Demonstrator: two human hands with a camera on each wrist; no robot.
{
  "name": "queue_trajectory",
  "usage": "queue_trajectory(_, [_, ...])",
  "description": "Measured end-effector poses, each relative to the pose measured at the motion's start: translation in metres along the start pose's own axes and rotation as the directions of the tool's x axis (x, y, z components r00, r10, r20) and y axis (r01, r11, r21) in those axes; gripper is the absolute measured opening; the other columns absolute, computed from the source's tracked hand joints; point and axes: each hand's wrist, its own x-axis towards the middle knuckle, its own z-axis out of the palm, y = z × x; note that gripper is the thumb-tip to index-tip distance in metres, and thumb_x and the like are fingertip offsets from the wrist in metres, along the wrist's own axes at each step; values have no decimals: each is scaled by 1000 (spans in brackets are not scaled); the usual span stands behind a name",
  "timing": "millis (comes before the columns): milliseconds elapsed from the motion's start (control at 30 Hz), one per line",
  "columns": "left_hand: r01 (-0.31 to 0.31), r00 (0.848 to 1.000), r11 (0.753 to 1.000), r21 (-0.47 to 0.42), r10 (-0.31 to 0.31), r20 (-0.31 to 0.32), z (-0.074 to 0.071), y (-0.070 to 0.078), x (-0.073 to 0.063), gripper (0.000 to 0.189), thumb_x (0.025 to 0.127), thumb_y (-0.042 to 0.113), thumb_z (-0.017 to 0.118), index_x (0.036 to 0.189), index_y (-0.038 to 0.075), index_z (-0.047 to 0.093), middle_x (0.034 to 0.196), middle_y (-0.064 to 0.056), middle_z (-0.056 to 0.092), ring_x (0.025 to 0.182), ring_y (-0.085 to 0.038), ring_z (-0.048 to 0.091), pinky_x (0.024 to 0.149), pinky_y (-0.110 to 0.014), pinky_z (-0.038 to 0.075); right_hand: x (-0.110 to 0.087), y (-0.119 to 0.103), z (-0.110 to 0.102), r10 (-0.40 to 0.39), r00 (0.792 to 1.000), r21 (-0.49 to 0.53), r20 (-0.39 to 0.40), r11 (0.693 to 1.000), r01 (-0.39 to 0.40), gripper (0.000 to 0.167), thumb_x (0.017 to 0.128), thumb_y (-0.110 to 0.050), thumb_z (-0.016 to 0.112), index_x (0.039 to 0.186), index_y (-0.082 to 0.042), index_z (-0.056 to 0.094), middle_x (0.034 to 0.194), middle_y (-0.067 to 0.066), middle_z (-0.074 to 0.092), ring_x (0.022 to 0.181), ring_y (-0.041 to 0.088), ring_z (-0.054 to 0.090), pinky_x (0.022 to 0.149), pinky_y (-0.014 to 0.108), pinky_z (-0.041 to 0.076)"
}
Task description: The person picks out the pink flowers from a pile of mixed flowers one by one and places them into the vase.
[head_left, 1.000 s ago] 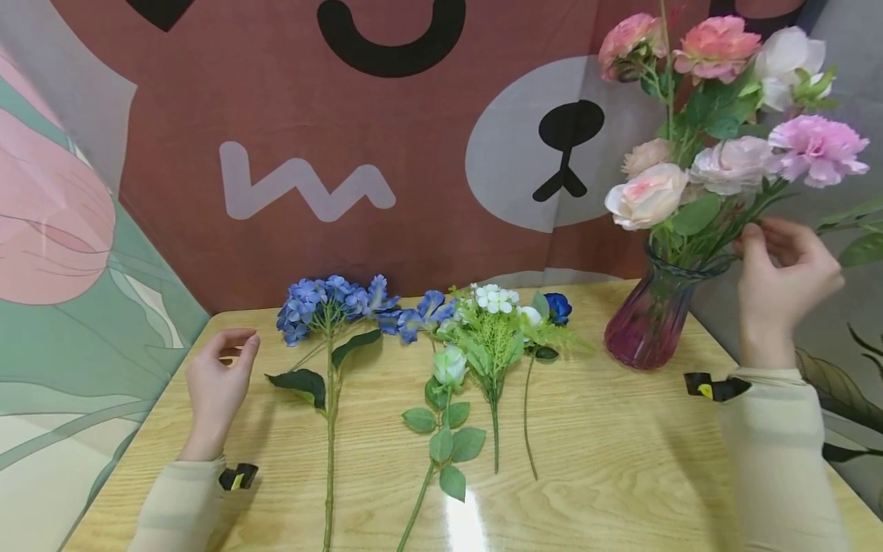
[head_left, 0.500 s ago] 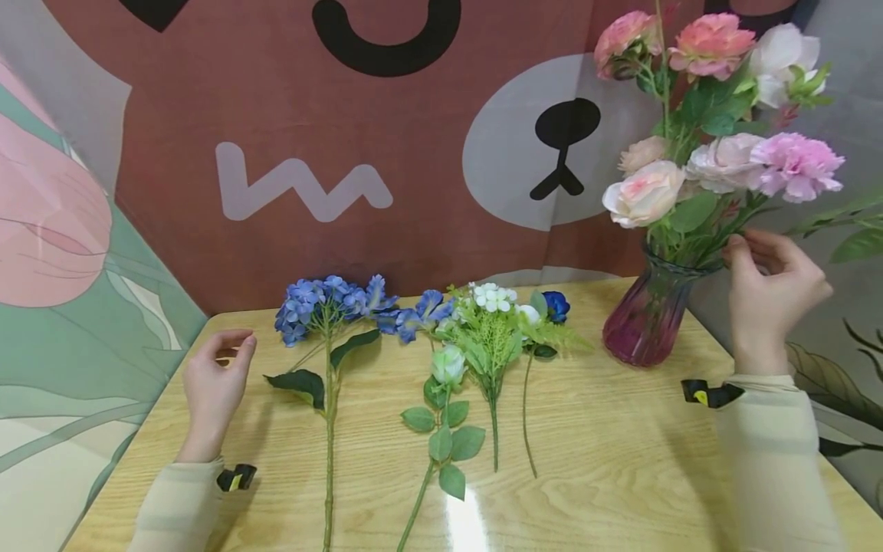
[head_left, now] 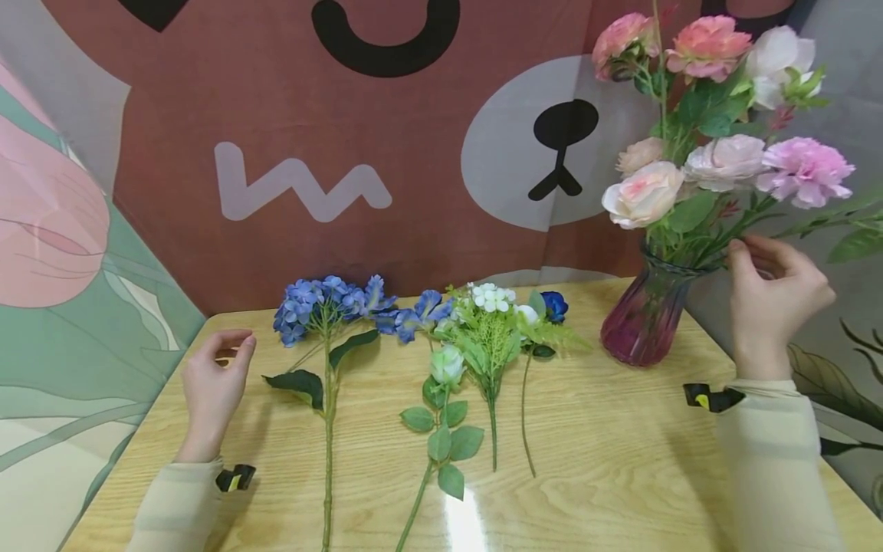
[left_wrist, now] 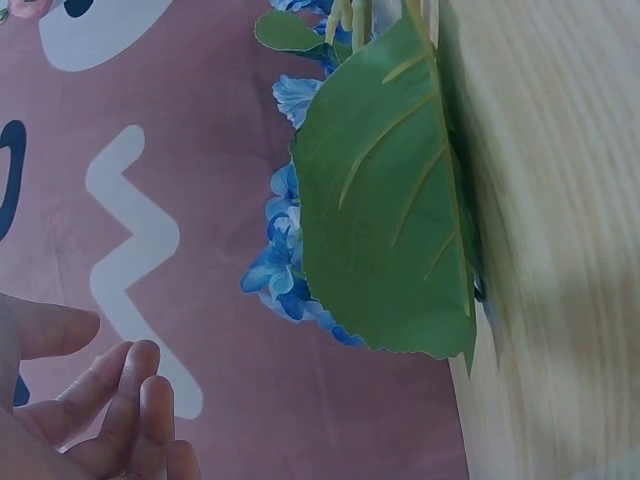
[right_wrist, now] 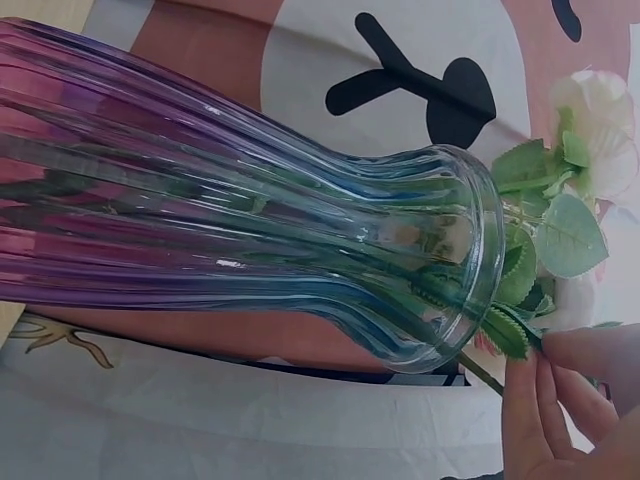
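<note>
My right hand (head_left: pixel 779 299) pinches a green flower stem (right_wrist: pixel 535 335) between thumb and fingers, just beyond the rim of the glass vase (head_left: pixel 645 322). The vase, purple-pink below and bluish at its mouth, stands upright at the table's back right. In it are coral, white and pale pink flowers and a pink carnation (head_left: pixel 807 172), which leans out above my right hand. Which bloom the pinched stem bears is hard to tell. Over the table's left side, my left hand (head_left: pixel 217 391) hovers with fingers loosely bent, holding nothing, left of a blue hydrangea (head_left: pixel 303 307).
Several artificial flowers lie on the wooden table (head_left: pixel 607 460): a pale green rose (head_left: pixel 447 364), a white-and-green filler bunch (head_left: pixel 491 345) and a dark blue flower (head_left: pixel 554 307). Behind the table hangs a printed cloth (head_left: pixel 310 253). Leaves (head_left: pixel 855 245) show at the right edge.
The pink carnation has dipped and shifted slightly left, and my right hand has moved a little left and down with the stem. My left hand stays where it was.
</note>
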Motion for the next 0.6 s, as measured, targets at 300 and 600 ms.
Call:
queue_trajectory(300, [-89,996,996,1,89,19,2,18,-7,19,89,16,65,101,3,70,91,-13,69,76,0,52,70,-22,39,-4,-2,-2,-11,999,-54,-31,999,9,22,86,-29,65,105,-21,72,92,-21,65,80,-11,59,74,8,48])
queue_trajectory(600, [-307,951,950,-53,309,27,21,50,-12,17,83,4,68,99,-3,68,93,-20,68,83,-34,54,78,-39,36,-26,-22,-1,-70,992,0,-108,998,70,20,90,-25,60,108,-16,61,97,-25,52,93,-4,55,79,13,44])
